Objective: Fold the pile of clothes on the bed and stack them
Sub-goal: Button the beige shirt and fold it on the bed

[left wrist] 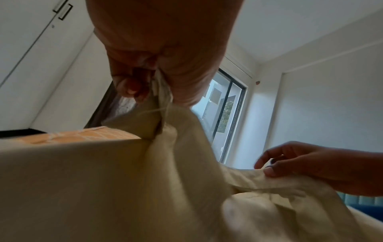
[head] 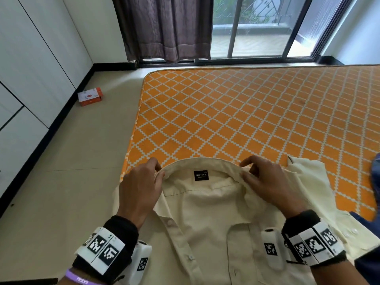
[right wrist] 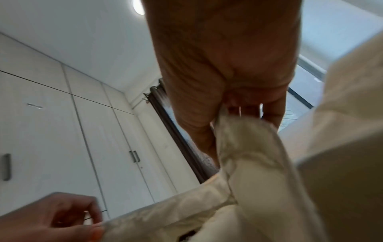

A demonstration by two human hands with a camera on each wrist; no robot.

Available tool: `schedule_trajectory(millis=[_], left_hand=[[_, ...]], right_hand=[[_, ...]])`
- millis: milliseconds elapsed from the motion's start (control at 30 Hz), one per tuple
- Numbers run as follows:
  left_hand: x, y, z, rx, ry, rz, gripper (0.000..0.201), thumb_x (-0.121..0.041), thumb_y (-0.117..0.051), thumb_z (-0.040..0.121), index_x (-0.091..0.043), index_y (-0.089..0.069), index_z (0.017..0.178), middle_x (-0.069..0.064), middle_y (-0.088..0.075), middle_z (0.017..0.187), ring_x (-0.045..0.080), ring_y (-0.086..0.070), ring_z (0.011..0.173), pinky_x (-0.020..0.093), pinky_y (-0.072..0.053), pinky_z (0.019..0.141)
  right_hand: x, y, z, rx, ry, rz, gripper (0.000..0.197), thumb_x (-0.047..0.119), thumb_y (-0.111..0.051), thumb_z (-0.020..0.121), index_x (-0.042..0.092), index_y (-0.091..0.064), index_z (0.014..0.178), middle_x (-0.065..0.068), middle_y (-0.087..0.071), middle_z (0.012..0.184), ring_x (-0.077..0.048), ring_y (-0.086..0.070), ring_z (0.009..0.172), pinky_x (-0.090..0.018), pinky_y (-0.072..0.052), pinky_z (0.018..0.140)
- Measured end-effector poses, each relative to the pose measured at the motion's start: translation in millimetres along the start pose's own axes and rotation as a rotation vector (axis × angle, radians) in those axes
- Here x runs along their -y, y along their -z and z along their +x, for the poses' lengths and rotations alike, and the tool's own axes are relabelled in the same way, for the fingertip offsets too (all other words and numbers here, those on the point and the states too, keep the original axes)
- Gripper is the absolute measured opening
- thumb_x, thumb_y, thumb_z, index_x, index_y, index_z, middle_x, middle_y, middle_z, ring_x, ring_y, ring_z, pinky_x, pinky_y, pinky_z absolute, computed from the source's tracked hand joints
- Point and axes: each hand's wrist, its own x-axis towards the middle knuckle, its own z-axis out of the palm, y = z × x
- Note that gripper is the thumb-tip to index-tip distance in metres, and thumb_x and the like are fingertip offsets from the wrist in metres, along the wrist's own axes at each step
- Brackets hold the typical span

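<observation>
Orange diamond-patterned bed cover fills the frame's right; the cream cotton button-up shirt lies at lower centre, left hand and right hand pinching its collar ends. Soft, light, floppy cloth; the stiffer collar looks the best hold.

Home bedroom, bed, wardrobe, curtain

Right hand at twelve o'clock, fingers pinching the collar edge of a cream shirt draping toward five o'clock. Left hand at seven o'clock, holding the same collar. White wardrobe doors at nine o'clock.
</observation>
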Motion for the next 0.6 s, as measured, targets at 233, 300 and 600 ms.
schedule_trajectory(millis=[233,300,600], left_hand=[[-27.5,5.4,6.5,0.594,0.454,-1.183,0.021,-0.027,-0.053,0.103,-0.025,-0.053,0.123,0.013,-0.074,0.098,0.027,-0.072,0.083,0.033,-0.056,0.062],[-12.4,3.4,10.4,0.453,0.310,-0.871,0.016,-0.025,-0.052,0.104,-0.030,-0.056,0.118,0.005,-0.075,0.092,0.022,-0.072,0.082,0.033,-0.053,0.066],[108.8,-16.8,23.2,0.635,0.169,0.232,0.056,-0.062,-0.072,0.076,-0.048,-0.048,0.124,-0.005,-0.057,0.122,0.023,-0.056,0.115,0.043,-0.049,0.093]], right_hand=[[49.2,-6.1,-21.0,0.427,-0.066,0.502,0.014,0.017,-0.059,0.100,0.024,-0.061,0.111,-0.005,-0.071,0.078,-0.018,-0.071,0.062,-0.033,-0.055,0.053],[36.4,-3.4,-19.1,0.510,-0.078,0.460,0.011,0.021,-0.058,0.102,0.024,-0.059,0.112,-0.008,-0.075,0.080,-0.022,-0.073,0.066,-0.035,-0.056,0.056],[-80.9,62.5,12.1,0.167,-0.369,-0.180,0.042,0.030,-0.067,0.095,0.027,-0.059,0.136,-0.008,-0.067,0.101,-0.024,-0.061,0.093,-0.028,-0.039,0.076]])
